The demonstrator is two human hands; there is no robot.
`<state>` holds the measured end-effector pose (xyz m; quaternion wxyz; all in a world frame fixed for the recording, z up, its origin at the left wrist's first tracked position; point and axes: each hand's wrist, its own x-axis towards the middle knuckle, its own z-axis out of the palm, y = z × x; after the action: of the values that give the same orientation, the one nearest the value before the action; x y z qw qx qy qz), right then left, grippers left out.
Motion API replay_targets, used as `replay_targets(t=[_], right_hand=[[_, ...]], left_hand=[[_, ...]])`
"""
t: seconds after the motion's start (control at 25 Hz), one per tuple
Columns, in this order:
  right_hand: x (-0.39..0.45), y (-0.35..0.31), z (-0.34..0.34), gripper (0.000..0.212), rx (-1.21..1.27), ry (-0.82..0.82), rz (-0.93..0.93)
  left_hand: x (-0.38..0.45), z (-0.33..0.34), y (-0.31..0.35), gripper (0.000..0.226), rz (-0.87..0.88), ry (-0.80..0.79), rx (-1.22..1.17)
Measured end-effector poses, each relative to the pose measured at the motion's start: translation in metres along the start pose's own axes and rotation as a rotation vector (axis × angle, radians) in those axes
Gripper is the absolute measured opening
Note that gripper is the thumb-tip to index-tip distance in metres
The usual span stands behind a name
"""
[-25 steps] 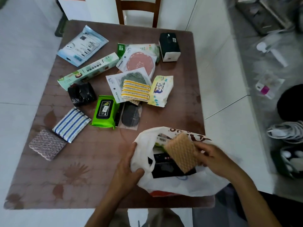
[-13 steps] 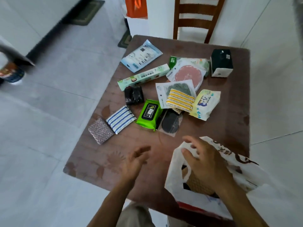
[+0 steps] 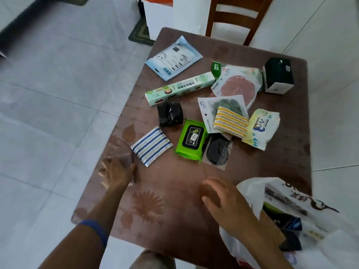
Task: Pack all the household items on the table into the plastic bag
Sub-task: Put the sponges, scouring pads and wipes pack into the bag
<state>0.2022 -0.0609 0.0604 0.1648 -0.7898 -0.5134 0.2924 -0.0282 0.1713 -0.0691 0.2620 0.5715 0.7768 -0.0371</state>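
A white plastic bag [image 3: 250, 193] lies open at the table's near right corner, with a tan waffle sponge [image 3: 272, 225] and dark packets inside. My right hand [image 3: 227, 202] hovers open just left of the bag's mouth, holding nothing. My left hand [image 3: 116, 171] covers the silvery mesh scrub pad [image 3: 124, 159] at the table's left edge, fingers curled on it. Beside it lies a blue-striped cloth pad [image 3: 151, 145]. Further back are green wet wipes [image 3: 191, 140], a yellow-striped sponge [image 3: 230, 121] and a black roll [image 3: 170, 113].
The brown table [image 3: 174, 200] also holds a long green box [image 3: 180, 88], a blue pouch [image 3: 173, 58], a red-disc packet [image 3: 238, 87], a tissue pack [image 3: 262, 128], a black oval packet [image 3: 217, 150] and a dark box [image 3: 277, 77]. A wooden chair [image 3: 233, 18] stands behind.
The waffle sponge went into the bag and my right hand came out of it. My left hand moved left across the table onto the mesh scrub pad.
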Motion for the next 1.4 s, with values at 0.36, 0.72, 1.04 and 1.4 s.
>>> replay_targets(t=[0.36, 0.72, 1.04, 1.4], right_hand=[[0.004, -0.016, 0.013, 0.034, 0.015, 0.057, 0.025], [-0.025, -0.017, 0.012, 0.029, 0.276, 0.058, 0.157], [-0.024, -0.006, -0.065, 0.038, 1.060, 0.209, 0.161], [-0.135, 0.144, -0.131, 0.021, 1.057, 0.894, 0.407]], left_hand=[[0.015, -0.009, 0.057, 0.112, 0.549, -0.064, -0.198], [-0.039, 0.007, 0.045, 0.035, 0.161, -0.474, -0.752], [-0.203, -0.064, 0.093, 0.033, 0.632, -0.816, -1.014], [-0.340, 0.025, 0.172, 0.034, 1.045, -0.660, -0.481]])
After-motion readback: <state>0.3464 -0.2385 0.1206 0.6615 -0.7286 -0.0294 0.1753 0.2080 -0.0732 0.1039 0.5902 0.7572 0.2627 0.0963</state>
